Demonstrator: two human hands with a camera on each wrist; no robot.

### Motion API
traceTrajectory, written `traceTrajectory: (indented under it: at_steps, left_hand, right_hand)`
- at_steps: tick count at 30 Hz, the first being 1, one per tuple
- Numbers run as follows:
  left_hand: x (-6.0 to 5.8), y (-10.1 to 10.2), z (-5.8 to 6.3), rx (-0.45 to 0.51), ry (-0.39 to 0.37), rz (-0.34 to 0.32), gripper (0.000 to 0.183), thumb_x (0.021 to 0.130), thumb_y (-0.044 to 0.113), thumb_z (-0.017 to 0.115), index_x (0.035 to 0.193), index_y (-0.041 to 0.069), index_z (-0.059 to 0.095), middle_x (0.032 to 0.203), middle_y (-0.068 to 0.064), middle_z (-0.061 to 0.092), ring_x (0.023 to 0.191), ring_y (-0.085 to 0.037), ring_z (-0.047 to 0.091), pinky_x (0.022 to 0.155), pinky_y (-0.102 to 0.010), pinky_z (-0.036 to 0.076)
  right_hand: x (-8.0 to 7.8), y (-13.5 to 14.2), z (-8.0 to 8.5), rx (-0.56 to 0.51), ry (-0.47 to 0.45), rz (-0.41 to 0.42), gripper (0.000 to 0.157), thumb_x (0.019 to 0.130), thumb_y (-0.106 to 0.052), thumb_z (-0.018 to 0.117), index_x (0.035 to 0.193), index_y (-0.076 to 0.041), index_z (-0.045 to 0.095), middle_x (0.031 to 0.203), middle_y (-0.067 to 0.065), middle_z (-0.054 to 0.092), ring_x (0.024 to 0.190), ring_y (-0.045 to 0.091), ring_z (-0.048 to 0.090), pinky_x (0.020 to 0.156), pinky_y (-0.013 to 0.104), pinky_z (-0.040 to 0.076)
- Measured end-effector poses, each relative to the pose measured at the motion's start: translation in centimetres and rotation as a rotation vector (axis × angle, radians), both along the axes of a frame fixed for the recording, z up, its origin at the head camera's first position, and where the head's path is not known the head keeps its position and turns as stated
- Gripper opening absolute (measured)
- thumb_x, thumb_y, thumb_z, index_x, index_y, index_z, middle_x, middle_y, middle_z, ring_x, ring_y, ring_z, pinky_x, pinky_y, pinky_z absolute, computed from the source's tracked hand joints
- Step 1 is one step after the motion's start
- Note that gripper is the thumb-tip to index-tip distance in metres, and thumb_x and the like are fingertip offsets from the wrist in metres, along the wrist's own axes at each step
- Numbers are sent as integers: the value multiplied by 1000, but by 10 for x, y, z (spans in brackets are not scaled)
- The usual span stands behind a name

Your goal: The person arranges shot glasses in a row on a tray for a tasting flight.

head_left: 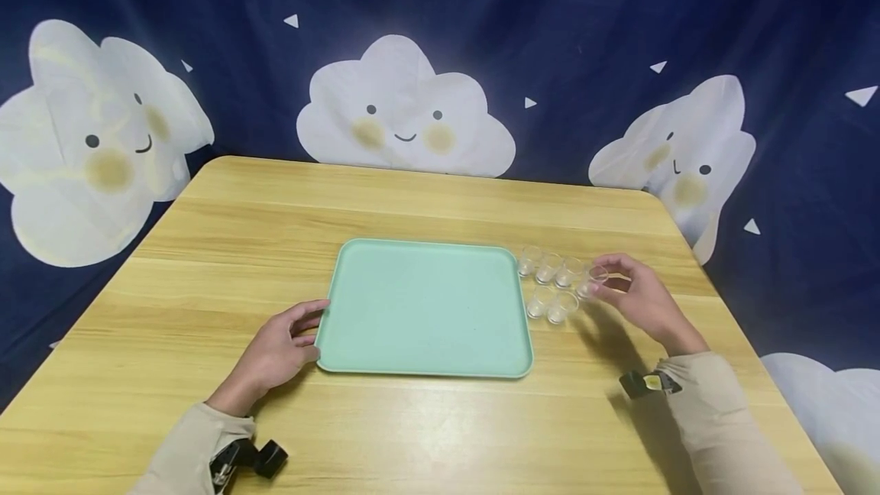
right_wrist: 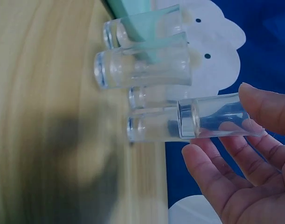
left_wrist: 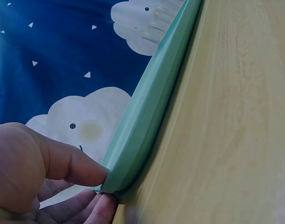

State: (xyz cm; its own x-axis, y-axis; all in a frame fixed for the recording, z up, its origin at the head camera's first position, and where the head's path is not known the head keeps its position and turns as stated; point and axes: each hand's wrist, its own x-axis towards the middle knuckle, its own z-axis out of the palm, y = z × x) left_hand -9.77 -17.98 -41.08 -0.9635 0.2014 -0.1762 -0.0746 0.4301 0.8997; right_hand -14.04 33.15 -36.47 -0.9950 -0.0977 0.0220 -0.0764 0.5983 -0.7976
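A mint-green rectangular tray (head_left: 422,308) lies flat on the wooden table. At its left edge, near the front corner, my left hand (head_left: 278,346) touches the rim with thumb and fingertips; the fingers are loosely bent. My right hand (head_left: 639,300) pinches a small clear shot glass (right_wrist: 219,116) between thumb and fingers, upright, its base raised above the bases of the others. Several more shot glasses (head_left: 546,272) stand upright in two rows along the tray's right side. In the right wrist view, the held glass partly covers a standing glass (right_wrist: 151,126).
The wood-grain table (head_left: 385,434) extends around the tray on all sides. Behind it hangs a dark blue curtain (head_left: 577,29) printed with smiling clouds and white triangles. A small black device is strapped to each sleeve at the wrist.
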Motion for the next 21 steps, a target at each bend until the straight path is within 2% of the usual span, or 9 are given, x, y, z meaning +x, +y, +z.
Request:
traceTrajectory:
  at_steps: [3, 11, 17, 21]
  left_hand:
    - [0, 0, -1, 6, -2, 0, 67, 82, -12, 55, 145, 0, 40, 140, -30, 43, 120, -42, 51, 92, -37, 53]
    - [7, -3, -6, -19, 4, -14, 66, 83, -10, 55, 146, 1, 38, 141, -28, 42, 123, -42, 48, 95, -41, 51]
    - [2, -2, -5, -19, 29, -18, 65, 83, -10, 55, 146, 1, 39, 141, -28, 43, 123, -41, 49, 95, -41, 51]
    - [1, -2, -4, -16, 33, -15, 65, 83, -10, 55, 146, 1, 39, 140, -28, 43, 122, -42, 50, 94, -41, 51]
  right_hand:
    - [0, -3, 4, -3, 12, -4, 48, 91, -16, 68, 130, 6, 49, 118, 21, 58, 99, 7, 59, 82, 15, 52]
    - [-1, -16, 9, -22, -13, 17, 47, 91, -12, 66, 132, 5, 50, 119, 21, 57, 101, 14, 60, 80, 17, 53]
    - [-6, -25, 15, -35, -9, 14, 47, 91, -11, 66, 132, 5, 51, 117, 20, 57, 101, 15, 60, 80, 18, 53]
    - [-9, -30, 16, -36, 12, 18, 46, 90, -10, 67, 131, 5, 52, 115, 21, 58, 103, 23, 60, 80, 17, 53]
